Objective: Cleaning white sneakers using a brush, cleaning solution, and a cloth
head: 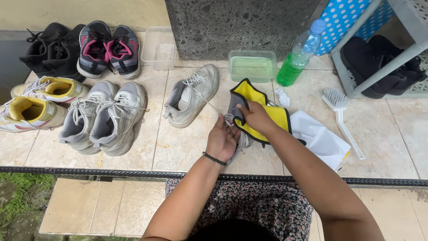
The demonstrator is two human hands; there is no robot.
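While both hands meet over the tiled ledge, the left hand [221,142] is cupped around a grey shoe [239,134], fingers closed on its heel end, and the right hand [255,117] presses a yellow cloth with dark edging [267,115] against the shoe's upper, fingers curled shut on the fabric. Most of that shoe is hidden under cloth and palms, so its exact shape is hard to tell.

Just beyond the grip stands a clear rectangular tub [252,65] holding pale green liquid; beside it, a clear plastic bottle with a blue cap [299,54], about half full of bright green liquid, leans toward the tub. Farther to the left of the hands sits an empty-looking clear box [158,49].

Just left of the grip lies the matching white-grey sneaker [191,96], its lace trailing toward the held shoe. To the right lie a sheet of white paper [318,138] and a white plastic scrub brush [341,117] with short bristles. Both forearms reach forward and inward, the left wrist wearing a dark beaded bracelet [214,158].
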